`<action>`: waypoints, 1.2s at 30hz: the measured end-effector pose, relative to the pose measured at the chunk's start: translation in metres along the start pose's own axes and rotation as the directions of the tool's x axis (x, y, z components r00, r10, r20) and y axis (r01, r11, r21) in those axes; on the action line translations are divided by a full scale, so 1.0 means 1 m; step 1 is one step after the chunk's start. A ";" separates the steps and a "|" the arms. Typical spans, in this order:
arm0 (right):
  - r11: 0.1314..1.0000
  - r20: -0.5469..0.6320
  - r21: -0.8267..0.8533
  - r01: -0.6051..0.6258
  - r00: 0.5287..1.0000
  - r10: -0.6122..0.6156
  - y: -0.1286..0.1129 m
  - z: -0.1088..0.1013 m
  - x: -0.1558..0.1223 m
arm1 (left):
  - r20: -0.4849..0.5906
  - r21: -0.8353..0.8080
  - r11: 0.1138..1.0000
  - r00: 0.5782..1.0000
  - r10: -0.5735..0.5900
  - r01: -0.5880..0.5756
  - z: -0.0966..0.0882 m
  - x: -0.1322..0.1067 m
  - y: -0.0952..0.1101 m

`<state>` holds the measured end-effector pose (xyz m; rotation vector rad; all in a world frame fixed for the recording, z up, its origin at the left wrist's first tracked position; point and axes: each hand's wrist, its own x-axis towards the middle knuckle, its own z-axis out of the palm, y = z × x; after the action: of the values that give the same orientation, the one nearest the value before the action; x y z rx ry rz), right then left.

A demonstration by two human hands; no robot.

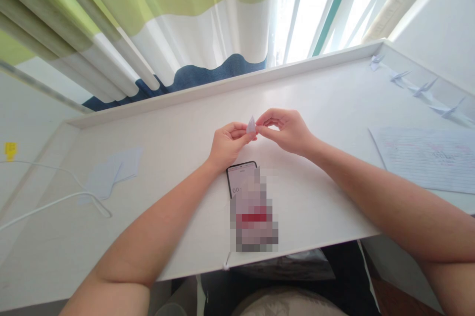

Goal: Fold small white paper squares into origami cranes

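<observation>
A small folded piece of white paper (251, 124) with a pointed tip stands upright over the middle of the desk. My left hand (230, 143) pinches its lower part between thumb and fingers. From the other side my right hand (284, 130) comes up against it, thumb and index finger pressed together at the paper's right edge. Whether those fingertips grip a bit of the paper is too small to make out. Just below my hands lies a phone (242, 177) with its screen lit, its lower part pixelated.
Several folded paper figures (423, 87) line the desk's right edge. Nearer me on that side lies a lined, written sheet (426, 158). Loose paper sheets (107, 172) and a white cable (85, 193) rest at the left. Behind the desk's raised rim (222, 89) hangs a curtain (208, 34).
</observation>
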<state>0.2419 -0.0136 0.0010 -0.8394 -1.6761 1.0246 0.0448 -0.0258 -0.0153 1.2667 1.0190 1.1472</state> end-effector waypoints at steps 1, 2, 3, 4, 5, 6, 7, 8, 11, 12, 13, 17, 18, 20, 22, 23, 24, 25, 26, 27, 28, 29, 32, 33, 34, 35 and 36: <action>1.000 -0.001 -0.006 -0.003 1.000 0.003 0.000 -0.001 0.000 | 0.000 -0.003 1.000 1.000 0.000 0.000 0.000 0.000 0.000; 1.000 -0.003 -0.012 -0.009 1.000 0.009 0.000 -0.001 0.001 | -0.001 -0.005 1.000 1.000 0.000 0.000 0.000 0.000 0.000; 1.000 -0.002 -0.019 -0.018 1.000 0.018 0.000 -0.002 0.001 | -0.002 -0.005 1.000 1.000 0.001 -0.001 0.000 0.000 0.000; 0.999 0.002 -0.025 -0.029 1.000 0.029 0.000 -0.003 0.002 | -0.005 -0.006 1.000 1.000 0.004 -0.004 0.000 0.000 0.000; 0.999 0.005 -0.030 -0.039 0.999 0.039 0.000 -0.004 0.003 | -0.008 -0.007 1.000 1.000 0.007 -0.007 0.000 0.000 0.000; 0.998 0.009 -0.031 -0.047 0.999 0.047 0.000 -0.004 0.003 | -0.012 -0.007 1.000 1.000 0.011 -0.011 0.000 0.000 -0.001; 0.998 0.014 -0.029 -0.055 0.998 0.056 0.000 -0.005 0.004 | -0.015 -0.007 1.000 1.000 0.016 -0.016 0.000 0.000 -0.001; 0.998 0.020 -0.020 -0.064 0.998 0.064 -0.001 -0.005 0.004 | -0.016 -0.006 1.000 1.000 0.019 -0.019 0.000 0.000 -0.001; 0.995 0.045 0.029 -0.094 0.995 0.093 -0.001 -0.005 0.004 | -0.014 0.011 1.000 1.000 0.026 -0.026 0.000 0.000 -0.003; 0.994 0.052 0.043 -0.100 0.994 0.098 -0.002 -0.004 0.004 | -0.013 0.015 1.000 1.000 0.027 -0.027 -0.001 0.000 -0.003; 0.994 0.052 0.052 -0.100 0.994 0.097 -0.002 -0.004 0.004 | -0.013 0.016 0.999 1.000 0.028 -0.027 -0.001 0.001 -0.003; 0.998 0.008 0.044 -0.051 0.999 0.051 0.000 -0.001 0.003 | -0.024 0.011 1.000 1.000 0.019 -0.019 0.000 0.001 -0.003; 0.998 -0.002 0.039 -0.039 0.999 0.039 0.000 0.000 0.002 | -0.027 0.010 1.000 1.000 0.014 -0.014 0.000 0.001 -0.002; 0.999 -0.012 0.034 -0.025 1.000 0.025 0.002 0.001 0.001 | -0.030 0.010 1.000 1.000 0.005 -0.004 0.000 0.000 -0.001; 0.999 -0.011 0.039 -0.023 1.000 0.024 0.003 0.003 0.001 | -0.030 0.011 1.000 1.000 -0.001 0.001 0.001 -0.001 0.001; 0.999 -0.008 0.045 -0.027 1.000 0.028 0.004 0.003 0.001 | -0.026 0.014 1.000 1.000 -0.002 0.003 0.001 -0.001 0.002; 0.998 -0.003 0.051 -0.035 0.999 0.035 0.004 0.004 0.001 | -0.022 0.018 1.000 1.000 -0.002 0.003 0.001 -0.002 0.003; 0.998 0.002 0.056 -0.043 0.999 0.043 0.004 0.004 0.001 | -0.017 0.025 1.000 1.000 -0.002 0.002 0.001 -0.002 0.004; 0.997 0.007 0.056 -0.051 0.999 0.051 0.004 0.004 0.001 | -0.017 0.030 1.000 1.000 0.003 -0.003 0.001 -0.002 0.004; 0.997 0.010 0.052 -0.058 0.998 0.058 0.004 0.004 0.001 | -0.022 0.037 0.999 1.000 0.012 -0.011 0.001 -0.002 0.004; 0.997 0.008 0.043 -0.060 0.998 0.060 0.005 0.004 0.001 | -0.032 0.045 0.999 0.999 0.024 -0.023 0.000 -0.001 0.003; 0.998 0.002 0.030 -0.058 0.998 0.058 0.005 0.004 0.001 | -0.044 0.053 0.998 0.998 0.038 -0.036 -0.001 0.000 0.002; 1.000 -0.016 -0.001 -0.030 0.999 0.030 0.007 0.004 0.001 | -0.068 0.062 0.996 0.995 0.070 -0.066 -0.003 0.003 -0.002; 1.000 -0.021 -0.005 -0.020 1.000 0.020 0.007 0.004 0.001 | -0.070 0.055 0.996 0.995 0.073 -0.069 -0.003 0.004 -0.003; 1.000 -0.025 -0.006 -0.010 1.000 0.010 0.008 0.004 0.001 | -0.073 0.045 0.997 0.995 0.072 -0.069 -0.004 0.005 -0.003; 1.000 -0.030 -0.007 -0.004 1.000 0.003 0.008 0.005 0.001 | -0.077 0.034 0.997 0.995 0.067 -0.065 -0.004 0.005 -0.003; 1.000 -0.038 -0.009 0.001 0.999 -0.002 0.008 0.005 0.000 | -0.081 0.024 0.998 0.995 0.059 -0.057 -0.004 0.006 -0.003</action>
<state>0.2375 -0.0111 -0.0072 -0.8583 -1.6500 0.9949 0.0424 -0.0194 -0.0186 1.2828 1.0639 1.2441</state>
